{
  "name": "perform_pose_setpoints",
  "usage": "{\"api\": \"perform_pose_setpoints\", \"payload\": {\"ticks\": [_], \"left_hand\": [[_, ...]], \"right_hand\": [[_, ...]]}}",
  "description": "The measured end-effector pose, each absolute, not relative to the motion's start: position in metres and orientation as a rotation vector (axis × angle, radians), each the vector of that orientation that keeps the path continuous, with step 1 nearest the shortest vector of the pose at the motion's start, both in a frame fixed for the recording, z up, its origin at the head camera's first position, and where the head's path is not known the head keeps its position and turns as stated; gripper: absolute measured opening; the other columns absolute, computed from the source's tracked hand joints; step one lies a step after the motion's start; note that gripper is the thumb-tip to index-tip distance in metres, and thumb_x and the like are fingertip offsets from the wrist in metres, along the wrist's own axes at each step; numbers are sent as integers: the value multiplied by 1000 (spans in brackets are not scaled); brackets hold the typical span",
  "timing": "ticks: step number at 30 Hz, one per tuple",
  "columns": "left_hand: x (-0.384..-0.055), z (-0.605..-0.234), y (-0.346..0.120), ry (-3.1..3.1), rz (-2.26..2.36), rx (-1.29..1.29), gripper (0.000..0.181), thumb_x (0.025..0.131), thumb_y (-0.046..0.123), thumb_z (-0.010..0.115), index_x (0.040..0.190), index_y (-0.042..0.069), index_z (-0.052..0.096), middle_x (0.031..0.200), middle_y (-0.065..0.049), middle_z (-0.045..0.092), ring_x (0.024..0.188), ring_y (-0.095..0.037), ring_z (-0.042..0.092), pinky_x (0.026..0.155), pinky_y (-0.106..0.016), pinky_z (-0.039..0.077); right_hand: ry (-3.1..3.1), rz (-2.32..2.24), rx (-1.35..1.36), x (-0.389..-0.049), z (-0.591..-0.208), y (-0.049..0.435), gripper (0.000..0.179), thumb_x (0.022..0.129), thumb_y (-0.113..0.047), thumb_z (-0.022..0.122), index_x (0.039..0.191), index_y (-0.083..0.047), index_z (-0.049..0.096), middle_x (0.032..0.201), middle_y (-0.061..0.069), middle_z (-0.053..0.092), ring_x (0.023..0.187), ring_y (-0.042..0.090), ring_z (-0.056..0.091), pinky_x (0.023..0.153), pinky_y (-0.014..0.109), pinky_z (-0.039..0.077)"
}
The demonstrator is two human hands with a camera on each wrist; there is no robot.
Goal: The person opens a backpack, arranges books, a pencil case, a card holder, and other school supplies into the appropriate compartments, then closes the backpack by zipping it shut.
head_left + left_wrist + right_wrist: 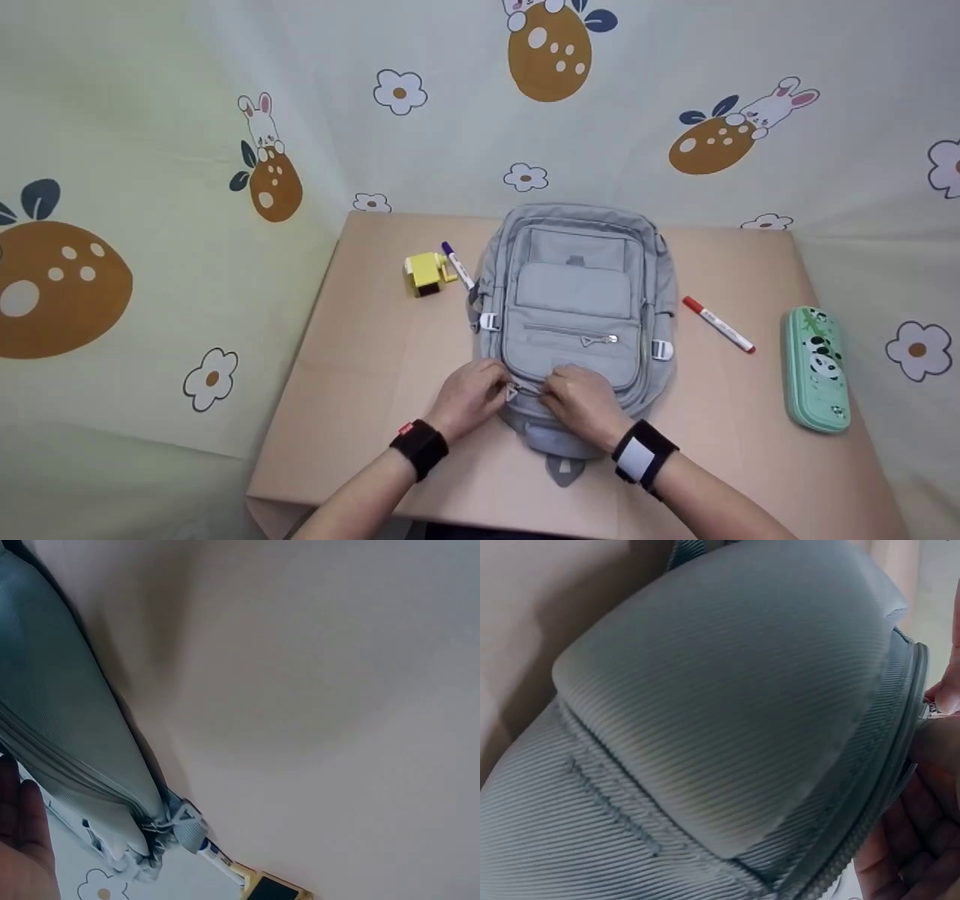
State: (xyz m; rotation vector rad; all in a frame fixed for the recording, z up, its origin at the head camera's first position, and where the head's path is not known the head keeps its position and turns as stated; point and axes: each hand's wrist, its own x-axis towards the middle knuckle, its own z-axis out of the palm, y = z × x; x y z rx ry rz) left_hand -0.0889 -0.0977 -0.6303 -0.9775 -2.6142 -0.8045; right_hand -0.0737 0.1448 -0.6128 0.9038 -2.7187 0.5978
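Note:
A grey backpack lies front side up on the table, its bottom end toward me. At the lower left of its front compartment, my left hand pinches the zipper beside a triangular zipper pull. My right hand grips the compartment's lower edge a little to the right, fingers curled at the seam. From the right wrist, the curved zipper track runs along the edge, with the right hand's fingers beneath it. The left wrist view shows only part of the left hand beside the backpack's side.
Left of the backpack are a yellow block-like toy with a small crank and a white marker with a dark blue cap. On the right lie a red-capped marker and a green panda pencil case. Patterned cloth hangs behind the table.

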Motion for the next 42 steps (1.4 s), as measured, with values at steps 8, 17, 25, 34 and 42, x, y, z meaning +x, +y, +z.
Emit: {"api": "perform_pose_setpoints", "payload": {"ticks": [8,17,25,34,42], "left_hand": [[-104,-629,-113,-2600,-704,-946,13,88,13,74,98,14,67,96,3,66,91,-17,62,81,-33,52],[-110,-625,-117,-2641,-663,-915,10,91,15,73,100,15,68,97,3,69,92,-18,63,81,-35,52],[-110,-625,-119,-2642,-666,-927,11,91,14,72,101,15,68,96,2,69,93,-18,63,81,-35,52],[-111,-621,-119,-2653,-665,-926,11,92,17,74,101,15,67,94,2,69,89,-18,63,77,-36,51],[-120,-617,-120,-2661,-634,-956,8,95,17,72,102,16,69,99,2,71,92,-19,64,78,-36,52]], "right_hand": [[-2671,638,906,-72,-611,148,11,82,-16,84,83,-17,73,77,-9,61,69,12,59,64,32,53],[-2708,701,880,-73,-611,148,11,82,-17,85,86,-18,75,79,-8,64,71,11,60,67,31,54],[-2794,732,811,-74,-608,141,17,81,-24,85,94,-17,76,85,-7,66,76,12,61,69,31,53],[-2806,675,851,-83,-604,124,14,83,-25,84,91,-16,76,82,-7,64,74,13,59,65,31,51],[-2772,681,860,-82,-605,123,7,84,-19,81,88,-17,75,79,-8,62,70,12,58,63,30,51]]}}
